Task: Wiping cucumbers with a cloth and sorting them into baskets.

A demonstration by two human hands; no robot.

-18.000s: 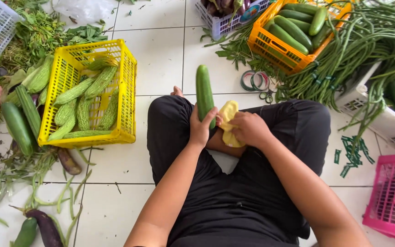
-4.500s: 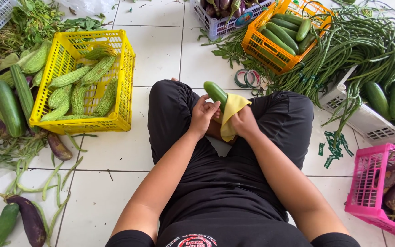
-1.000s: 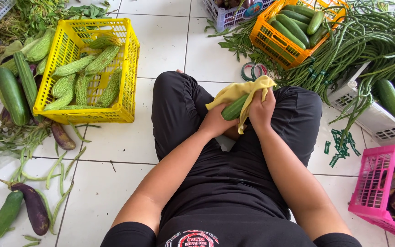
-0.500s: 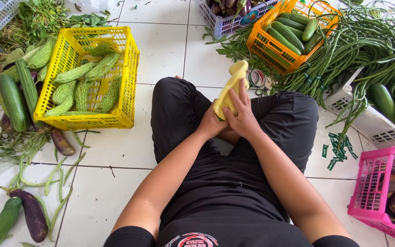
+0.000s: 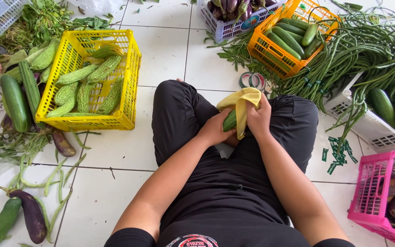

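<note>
Cucumber, smooth, dark green and long (image 5: 230, 120), sits over the lap between both hands, its long axis running from near left to far right. The left hand (image 5: 214, 130) curls around its near end. The right hand (image 5: 258, 120) is clenched on a soft yellow cloth (image 5: 242, 101) draped over the far end. The cloth hides most of the cucumber, and the fingertips beneath it cannot be made out. A yellow plastic crate (image 5: 129, 82) stands well apart, far left.

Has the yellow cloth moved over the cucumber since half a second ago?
Yes. The yellow cloth stood stretched up toward the orange basket; now it sits lower, bunched over the cucumber above the lap.
</note>
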